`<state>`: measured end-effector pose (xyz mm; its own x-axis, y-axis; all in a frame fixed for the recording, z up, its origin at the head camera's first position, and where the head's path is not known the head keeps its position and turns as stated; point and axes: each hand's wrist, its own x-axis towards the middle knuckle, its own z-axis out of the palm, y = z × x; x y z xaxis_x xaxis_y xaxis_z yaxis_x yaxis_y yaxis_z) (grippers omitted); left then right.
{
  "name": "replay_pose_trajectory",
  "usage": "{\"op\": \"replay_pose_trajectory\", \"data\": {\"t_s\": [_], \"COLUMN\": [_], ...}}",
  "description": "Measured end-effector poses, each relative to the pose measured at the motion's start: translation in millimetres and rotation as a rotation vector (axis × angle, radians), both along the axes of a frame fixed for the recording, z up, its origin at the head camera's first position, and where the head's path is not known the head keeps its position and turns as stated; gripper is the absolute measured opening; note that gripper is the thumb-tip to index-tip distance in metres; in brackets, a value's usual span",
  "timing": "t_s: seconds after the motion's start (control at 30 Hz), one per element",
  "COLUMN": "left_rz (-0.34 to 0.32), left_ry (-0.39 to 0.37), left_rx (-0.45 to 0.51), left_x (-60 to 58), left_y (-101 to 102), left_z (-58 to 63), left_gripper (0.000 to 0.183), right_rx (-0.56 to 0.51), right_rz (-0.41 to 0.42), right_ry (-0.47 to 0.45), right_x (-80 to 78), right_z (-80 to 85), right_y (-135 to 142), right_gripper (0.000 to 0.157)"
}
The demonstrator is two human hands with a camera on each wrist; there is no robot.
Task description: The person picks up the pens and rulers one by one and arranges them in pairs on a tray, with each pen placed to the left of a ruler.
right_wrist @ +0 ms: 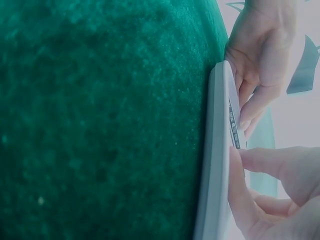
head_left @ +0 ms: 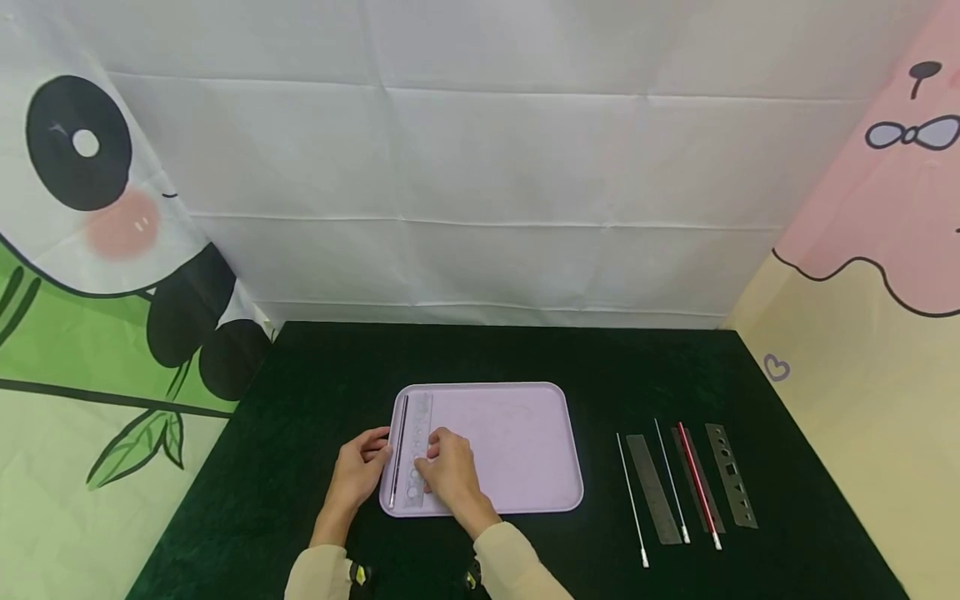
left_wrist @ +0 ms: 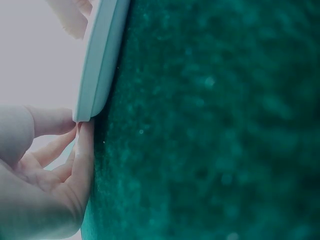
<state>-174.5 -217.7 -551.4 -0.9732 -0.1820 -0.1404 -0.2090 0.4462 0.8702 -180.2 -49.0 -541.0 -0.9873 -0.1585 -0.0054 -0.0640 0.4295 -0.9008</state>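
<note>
A pale lilac tray lies on the dark green cloth. My left hand holds its left rim, with thumb and fingers around the edge in the left wrist view. A clear stencil ruler with cut-out shapes lies lengthwise near the tray's left side. My right hand is over the ruler's right edge, pinching it with thumb and fingertips. Between the ruler and the left rim lies a thin dark stick, parallel to the ruler; dark printed lettering shows there in the right wrist view.
Right of the tray lie a thin white-ended stick, a grey ruler, a second thin stick, a red stick over another grey strip, and a grey stencil ruler. A white curtain hangs behind the table.
</note>
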Motion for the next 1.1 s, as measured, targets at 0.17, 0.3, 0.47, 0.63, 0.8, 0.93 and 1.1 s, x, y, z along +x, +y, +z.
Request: {"op": "replay_pose_trajectory", "data": {"t_s": [0.17, 0.3, 0.47, 0.63, 0.8, 0.93, 1.1], "left_rz": [0.000, -0.002, -0.001, 0.002, -0.003, -0.003, -0.001], "left_ry": [-0.002, 0.001, 0.005, 0.008, 0.006, 0.001, 0.005], "left_rx": [-0.002, 0.000, 0.000, 0.004, 0.009, 0.008, 0.008], "left_x": [-0.1, 0.1, 0.5, 1.0, 2.0, 2.3, 2.2], "left_y": [-0.2, -0.3, -0.8, -0.8, -0.4, 0.0, 0.4], "left_z": [0.2, 0.3, -0.2, -0.3, 0.7, 0.8, 0.7], "left_gripper": [0.038, 0.038, 0.038, 0.038, 0.038, 0.038, 0.038], "right_rx": [0.043, 0.078, 0.133, 0.154, 0.146, 0.117, 0.083], "right_rz": [-0.016, -0.026, -0.019, -0.018, -0.020, -0.019, -0.006], "right_ry": [0.039, 0.066, 0.100, 0.120, 0.116, 0.106, 0.083], "right_x": [1.2, 2.6, 5.4, 6.4, 6.4, 6.8, 7.3], "right_z": [-0.2, 0.9, 1.6, 1.4, 0.5, 1.0, 1.4], "right_y": [-2.0, -2.7, -4.0, -4.5, -4.1, -3.6, -3.0], "right_gripper": [0.029, 0.030, 0.038, 0.039, 0.039, 0.040, 0.040]}}
